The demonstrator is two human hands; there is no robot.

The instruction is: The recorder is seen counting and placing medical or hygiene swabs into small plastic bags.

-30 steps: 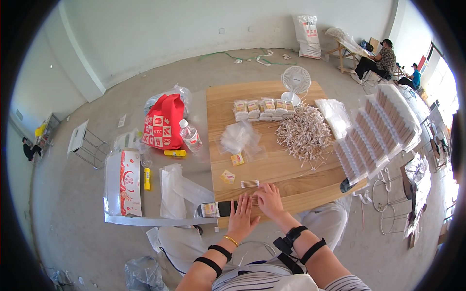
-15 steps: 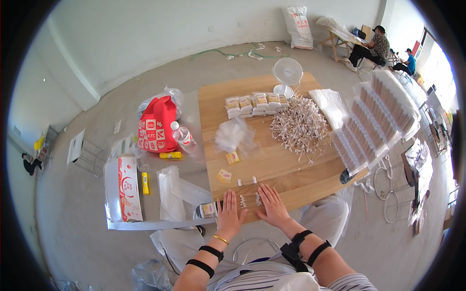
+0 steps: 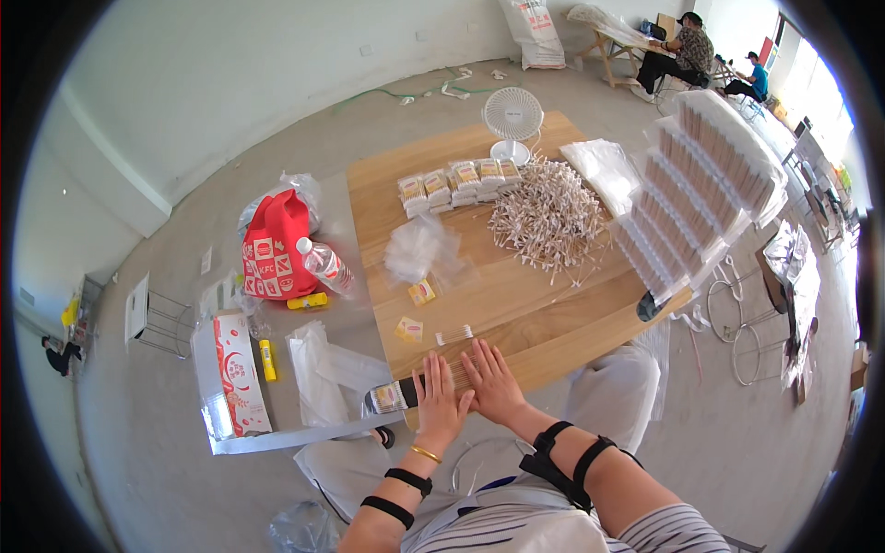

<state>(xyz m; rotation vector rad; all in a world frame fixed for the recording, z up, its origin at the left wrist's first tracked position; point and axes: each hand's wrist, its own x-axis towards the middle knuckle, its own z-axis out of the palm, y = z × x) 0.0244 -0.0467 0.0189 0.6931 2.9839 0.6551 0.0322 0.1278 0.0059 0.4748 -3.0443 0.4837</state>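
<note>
At the table's near edge, my left hand (image 3: pixel 442 404) lies flat with its fingers stretched out. My right hand (image 3: pixel 495 384) rests beside it, palm down and fingers also extended. A few cotton swabs (image 3: pixel 459 370) show in the narrow gap between the two hands, which mostly cover them. Just beyond my fingertips is a short row of white cotton swabs (image 3: pixel 454 335). Left of my left hand, a black-ended pack with a yellow-and-white label (image 3: pixel 388 397) sits at the table corner. Two small yellow-and-white cards (image 3: pixel 409 330) lie farther up, one on clear plastic bags (image 3: pixel 419 249).
A large heap of loose swabs (image 3: pixel 548 218) fills the table's middle, near filled packs (image 3: pixel 452 184) and a white fan (image 3: pixel 513 120). Stacked swab bundles (image 3: pixel 696 189) rise at right. On the left surface are a red bag (image 3: pixel 277 249), a bottle (image 3: pixel 324 264) and a box (image 3: pixel 241 373).
My right hand has moved left, closing the gap to my left hand and covering most of the swabs between them. The whole view has also shifted and tilted slightly.
</note>
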